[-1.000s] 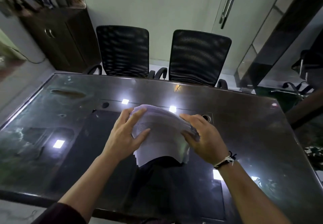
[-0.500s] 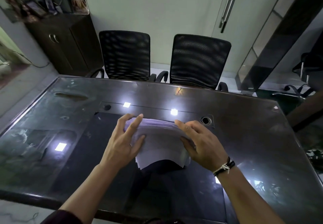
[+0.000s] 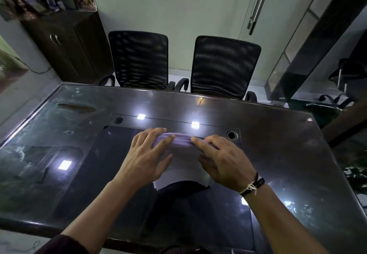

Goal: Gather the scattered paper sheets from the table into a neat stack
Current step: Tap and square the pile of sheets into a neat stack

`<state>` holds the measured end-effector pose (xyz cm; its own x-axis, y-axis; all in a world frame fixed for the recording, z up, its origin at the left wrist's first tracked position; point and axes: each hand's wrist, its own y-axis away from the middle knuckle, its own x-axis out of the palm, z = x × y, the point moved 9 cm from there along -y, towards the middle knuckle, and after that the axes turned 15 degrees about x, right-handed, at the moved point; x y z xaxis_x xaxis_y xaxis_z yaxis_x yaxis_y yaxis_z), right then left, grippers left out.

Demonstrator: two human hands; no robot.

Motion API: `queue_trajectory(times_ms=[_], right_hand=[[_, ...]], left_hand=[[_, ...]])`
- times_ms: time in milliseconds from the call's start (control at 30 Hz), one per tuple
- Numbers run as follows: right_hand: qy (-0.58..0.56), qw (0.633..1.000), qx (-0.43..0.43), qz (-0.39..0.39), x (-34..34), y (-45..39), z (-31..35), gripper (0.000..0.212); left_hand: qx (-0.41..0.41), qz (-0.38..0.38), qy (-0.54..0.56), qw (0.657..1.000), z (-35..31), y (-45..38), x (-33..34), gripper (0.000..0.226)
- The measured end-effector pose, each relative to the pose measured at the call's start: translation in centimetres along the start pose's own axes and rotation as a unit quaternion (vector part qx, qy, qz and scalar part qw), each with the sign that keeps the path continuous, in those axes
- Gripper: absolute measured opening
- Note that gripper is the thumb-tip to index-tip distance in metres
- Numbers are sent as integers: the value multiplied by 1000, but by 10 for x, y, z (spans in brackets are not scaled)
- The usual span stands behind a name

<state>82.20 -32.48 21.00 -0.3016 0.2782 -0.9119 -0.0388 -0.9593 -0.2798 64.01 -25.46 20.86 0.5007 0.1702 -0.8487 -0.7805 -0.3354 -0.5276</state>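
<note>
Thick stack of white paper sheets (image 3: 181, 162) sits mid-table on the dark glossy glass-topped table (image 3: 278, 154), near edge curling up a little. Left hand (image 3: 148, 158) grips its left side, fingers over the far top edge, thumb on the top sheet. Right hand (image 3: 224, 160) grips the right side likewise, fingers curled over the edge; black-and-white wristband (image 3: 252, 187) on that wrist. Two black mesh office chairs (image 3: 139, 59) stand beyond the table.

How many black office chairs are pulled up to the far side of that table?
2: the left mesh chair and the right mesh chair sit side by side behind the table. Others may be out of frame.
</note>
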Motion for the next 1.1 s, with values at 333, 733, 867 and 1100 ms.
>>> queue_trajectory(times_ms=[333, 733, 867, 1100], right_hand=[[-107, 988, 72, 79, -12, -10, -5, 51], [-178, 963, 160, 122, -11, -45, -20, 18], [-117, 959, 189, 174, 0, -45, -25, 23], [-239, 909, 245, 237, 36, -40, -57, 31]], left_hand=[[-47, 13, 49, 998, 7, -2, 0, 48], [-57, -10, 52, 997, 17, 6, 7, 38], [-54, -16, 64, 996, 23, 9, 9, 16], [-44, -41, 50, 997, 15, 3, 13, 23]])
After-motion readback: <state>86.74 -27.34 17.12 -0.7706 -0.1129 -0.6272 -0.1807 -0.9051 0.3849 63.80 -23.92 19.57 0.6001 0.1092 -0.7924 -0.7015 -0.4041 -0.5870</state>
